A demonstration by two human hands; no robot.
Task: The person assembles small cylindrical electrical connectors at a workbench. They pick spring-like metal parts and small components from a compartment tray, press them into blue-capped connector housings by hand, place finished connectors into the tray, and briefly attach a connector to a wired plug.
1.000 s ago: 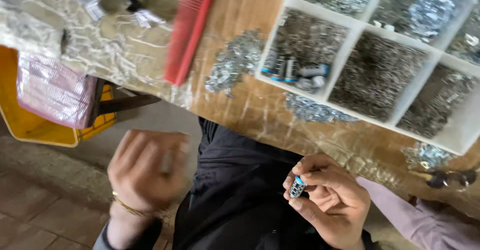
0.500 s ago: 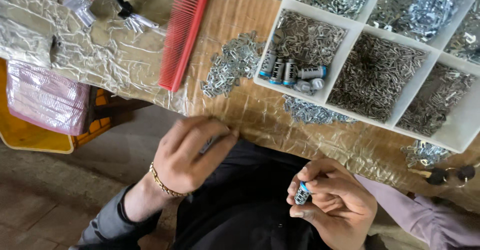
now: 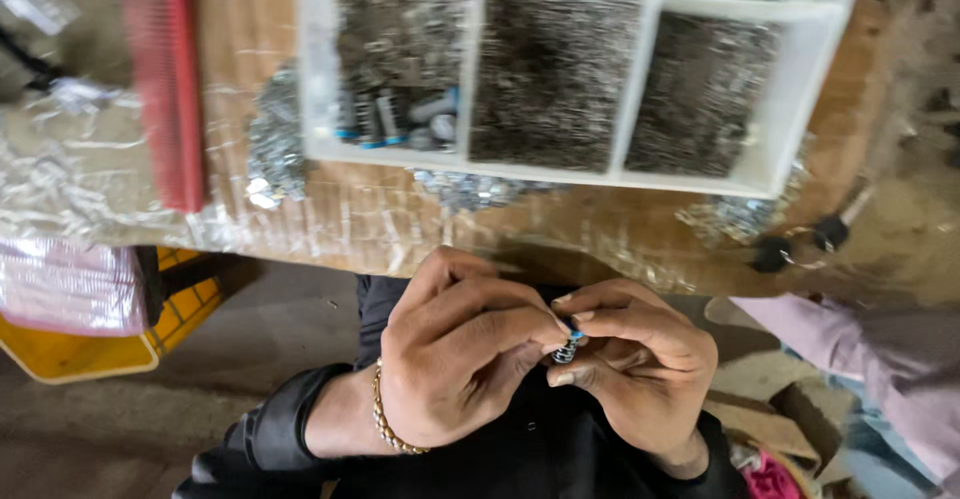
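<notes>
Small blue-tipped part [image 3: 568, 347], mostly hidden by fingertips [image 3: 548, 325]

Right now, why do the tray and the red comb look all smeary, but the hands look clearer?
In the head view, the white divided tray and red comb are streaked by motion blur. The left hand and right hand, pinching a small blue-tipped part, show sharper. Clear plastic wrap on the table glares white.
</notes>
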